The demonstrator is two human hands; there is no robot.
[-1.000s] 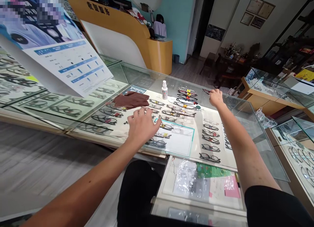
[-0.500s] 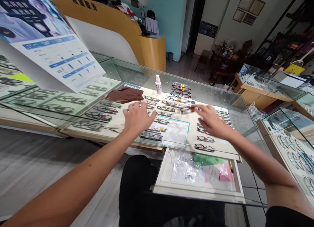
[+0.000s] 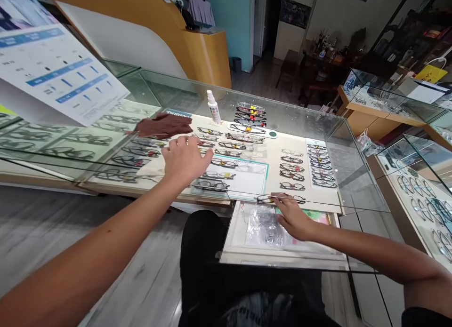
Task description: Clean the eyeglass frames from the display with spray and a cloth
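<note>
My right hand (image 3: 294,219) is at the front edge of a glass display case, above an open drawer (image 3: 231,251). Its fingers pinch a pair of eyeglasses (image 3: 264,200) with a dark frame and a small yellow mark. My left hand (image 3: 185,160) is spread over the left part of the case, fingers apart and holding nothing; whether it rests on the glass is unclear. Rows of eyeglasses (image 3: 292,186) lie in the case around both hands. A white sheet with a teal border (image 3: 247,181) lies between the hands. Plastic bags (image 3: 266,226) fill part of the drawer.
A white spray bottle (image 3: 213,108) and a brown cloth (image 3: 164,125) sit beyond my left hand. On the left a calendar (image 3: 60,73) stands on the glass. Another showcase (image 3: 420,200) is to the right. A wooden counter (image 3: 208,59) stands behind.
My right hand has moved with the eyeglasses from over the middle of the case toward me, down to its front edge. My left hand keeps its place on the case; the view has tilted down.
</note>
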